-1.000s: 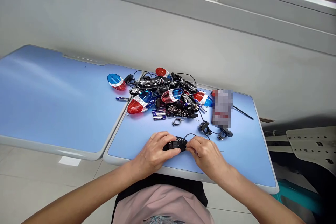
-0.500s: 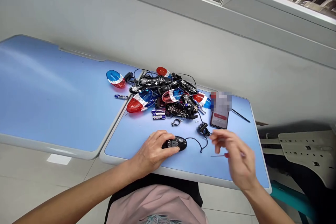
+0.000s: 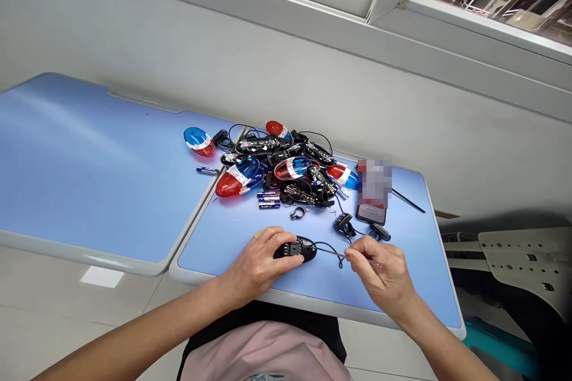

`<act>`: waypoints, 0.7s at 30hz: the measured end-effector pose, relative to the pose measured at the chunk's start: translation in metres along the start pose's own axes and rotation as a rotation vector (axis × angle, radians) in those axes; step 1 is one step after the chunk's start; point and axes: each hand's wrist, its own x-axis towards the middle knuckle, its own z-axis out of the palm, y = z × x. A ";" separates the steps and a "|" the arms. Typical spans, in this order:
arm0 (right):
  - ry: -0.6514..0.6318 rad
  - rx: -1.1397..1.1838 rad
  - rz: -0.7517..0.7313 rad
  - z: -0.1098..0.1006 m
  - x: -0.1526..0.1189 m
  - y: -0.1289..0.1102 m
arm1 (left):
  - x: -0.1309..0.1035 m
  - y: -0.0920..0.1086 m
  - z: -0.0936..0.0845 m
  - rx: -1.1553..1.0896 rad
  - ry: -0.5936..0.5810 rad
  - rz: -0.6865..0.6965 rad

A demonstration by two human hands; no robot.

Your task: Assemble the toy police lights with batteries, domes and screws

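Note:
Pressed to the table under my left hand [image 3: 261, 263] is a black oval light base [image 3: 307, 250], gripped between thumb and fingers. A thin black cable [image 3: 329, 244] runs from its right end to a black switch clamp [image 3: 345, 224]. Closed round a screwdriver [image 3: 331, 253], my right hand [image 3: 384, 271] points the thin shaft left at the base's right end. Whether the tip touches the base I cannot tell. My fingers hide most of the handle.
Behind my hands lies a pile of black light bases with red-and-blue lens covers [image 3: 239, 177]. Several batteries [image 3: 269, 204], a metal ring clamp [image 3: 298, 212] and small screws lie before it. To the right are a phone [image 3: 372, 213] and a black strip [image 3: 409, 200].
My right hand has moved left and turned, bringing the screwdriver shaft up to the light base. My left hand keeps its hold on the base. A black switch lever now shows right of the clamp.

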 end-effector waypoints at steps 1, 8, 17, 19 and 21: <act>-0.010 -0.001 -0.010 0.000 0.001 0.001 | 0.000 0.000 0.000 0.003 0.004 0.000; -0.039 -0.021 -0.055 0.001 0.006 0.003 | 0.002 0.001 -0.001 0.027 0.006 -0.006; -0.047 -0.035 -0.089 -0.001 0.009 0.001 | 0.002 0.000 -0.002 0.010 0.009 -0.005; -0.053 -0.044 -0.094 -0.002 0.009 0.001 | 0.003 0.000 -0.002 0.017 0.015 -0.003; -0.059 -0.057 -0.093 -0.001 0.009 0.001 | 0.003 0.000 -0.002 0.025 0.020 0.000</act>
